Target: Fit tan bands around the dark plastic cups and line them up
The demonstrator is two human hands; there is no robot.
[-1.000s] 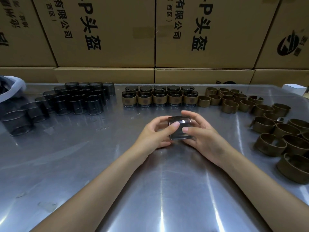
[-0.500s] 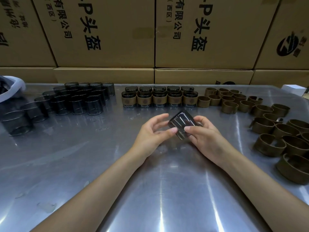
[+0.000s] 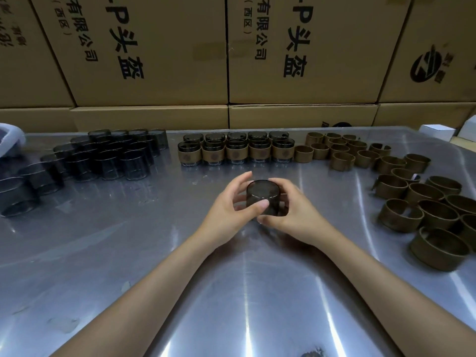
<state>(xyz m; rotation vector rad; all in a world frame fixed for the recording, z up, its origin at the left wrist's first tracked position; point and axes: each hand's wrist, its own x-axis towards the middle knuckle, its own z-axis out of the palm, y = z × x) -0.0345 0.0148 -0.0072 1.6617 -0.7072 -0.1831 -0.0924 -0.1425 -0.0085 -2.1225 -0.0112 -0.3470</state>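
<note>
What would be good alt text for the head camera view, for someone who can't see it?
A person's left hand and right hand hold a bare dark cup above a metal table. Behind stand bare cups at left, banded cups in rows at centre, loose tan bands at right, and cardboard boxes.

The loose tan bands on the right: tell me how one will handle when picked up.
A band is a thin open ring, so probably light and apt to flex when pinched. Standing on its wide edge, it seems unlikely to tip, though it may slide on the shiny table.
</note>
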